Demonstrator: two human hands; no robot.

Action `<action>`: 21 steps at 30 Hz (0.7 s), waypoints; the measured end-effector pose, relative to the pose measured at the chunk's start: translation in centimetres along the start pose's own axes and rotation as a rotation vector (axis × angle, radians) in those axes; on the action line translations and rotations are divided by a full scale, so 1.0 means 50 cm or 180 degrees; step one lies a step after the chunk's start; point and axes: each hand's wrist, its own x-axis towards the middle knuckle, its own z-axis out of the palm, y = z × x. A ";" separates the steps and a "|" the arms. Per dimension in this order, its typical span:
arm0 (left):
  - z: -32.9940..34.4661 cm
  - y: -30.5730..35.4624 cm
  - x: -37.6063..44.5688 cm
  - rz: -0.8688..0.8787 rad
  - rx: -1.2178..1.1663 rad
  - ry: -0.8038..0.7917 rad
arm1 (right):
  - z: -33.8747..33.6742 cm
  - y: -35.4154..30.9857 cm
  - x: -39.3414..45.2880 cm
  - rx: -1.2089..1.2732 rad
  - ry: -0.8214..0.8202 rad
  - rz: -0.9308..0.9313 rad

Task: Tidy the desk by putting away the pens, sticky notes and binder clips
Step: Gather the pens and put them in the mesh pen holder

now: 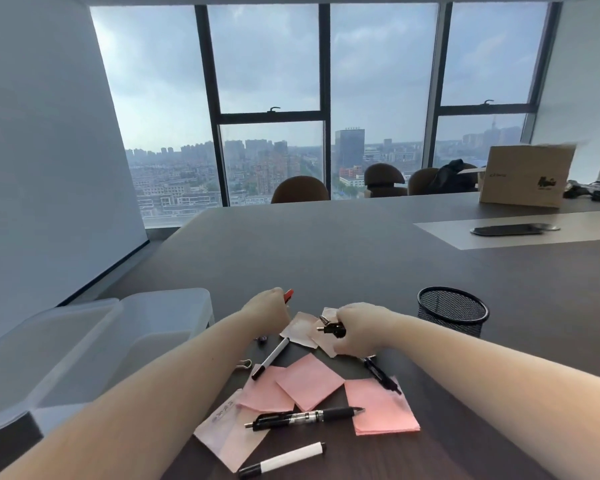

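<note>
2 hands busy: your left hand (269,308) is closed around a red-tipped pen (288,294), only the tip showing past the fist; your right hand (355,332) is pinching a black binder clip (332,329) just above the pale sticky notes (300,329). Nothing looks stowed yet. On the desk (326,258) I count 2 white markers (270,358) (282,460), 2 black pens (305,418) (381,374), pink sticky notes (307,381) in loose overlapping sheets, plus a small silver clip (244,364) by your left forearm. Mesh pen cup (452,310) sits right of your right hand, clear bins (125,327) to your left. Risks: the clip's wire handles stick out, so a loose pinch could let it snap or drop onto the notes and scatter them. Your forearms hang over the pile, so sweeping back toward the bins could drag pens off the near edge. The black pen lies across 2 notes; lift it before pulling paper. Can't tell what the tiny dark object near your left wrist is.
</note>
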 end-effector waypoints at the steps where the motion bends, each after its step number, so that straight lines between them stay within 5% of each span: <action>1: -0.002 -0.006 -0.004 -0.0017 0.0127 -0.0023 | -0.003 -0.001 0.000 0.0021 0.0091 -0.0027; 7: 0.028 -0.009 -0.051 -0.0093 0.0444 -0.0336 | 0.002 -0.016 -0.022 0.0119 0.0249 -0.0506; 17: 0.044 -0.013 -0.060 -0.0272 0.0423 -0.0059 | 0.040 -0.065 -0.037 0.0078 -0.0545 -0.1165; 21: 0.028 -0.021 -0.070 -0.0252 0.0480 0.0075 | 0.052 -0.084 -0.034 -0.0164 -0.0478 -0.1153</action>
